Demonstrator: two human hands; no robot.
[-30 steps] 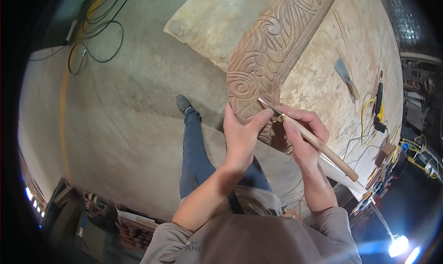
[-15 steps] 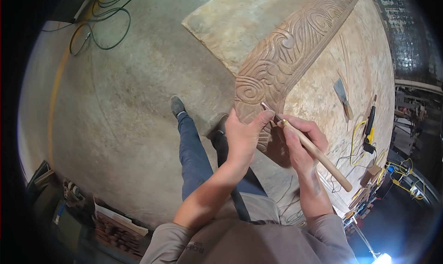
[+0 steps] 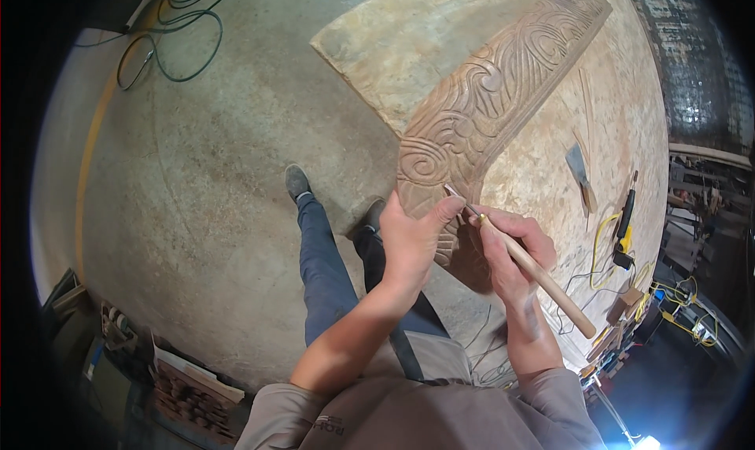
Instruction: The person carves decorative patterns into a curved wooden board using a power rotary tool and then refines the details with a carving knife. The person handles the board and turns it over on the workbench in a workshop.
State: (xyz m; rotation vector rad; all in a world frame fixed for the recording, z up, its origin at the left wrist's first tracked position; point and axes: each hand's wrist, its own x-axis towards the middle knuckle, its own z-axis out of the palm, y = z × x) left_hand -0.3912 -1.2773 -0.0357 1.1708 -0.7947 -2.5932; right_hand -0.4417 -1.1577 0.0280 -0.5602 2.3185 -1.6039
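Note:
A carved wooden board (image 3: 503, 88) with scrolls and waves lies on a pale worktable (image 3: 527, 206), overhanging its near-left edge. My left hand (image 3: 409, 237) grips the board's near end, its thumb pressed at the metal blade of a carving tool. The blade's tip rests on the carving beside a spiral. My right hand (image 3: 515, 249) is closed around the tool, near the front of its pale wooden handle (image 3: 550, 285), with the handle angled back toward me at lower right.
A scraper (image 3: 576, 167), thin wood strips and a black-and-yellow corded tool (image 3: 625, 222) lie on the table's right. Cables (image 3: 181, 64) coil on the concrete floor (image 3: 197, 190) at upper left. Boards (image 3: 189, 371) are stacked at lower left. A lit lamp (image 3: 649, 442) shines at lower right.
The view has shifted, showing more of the board's far end and less lamp. Both hands keep their grips, and the blade remains on the same part of the carving.

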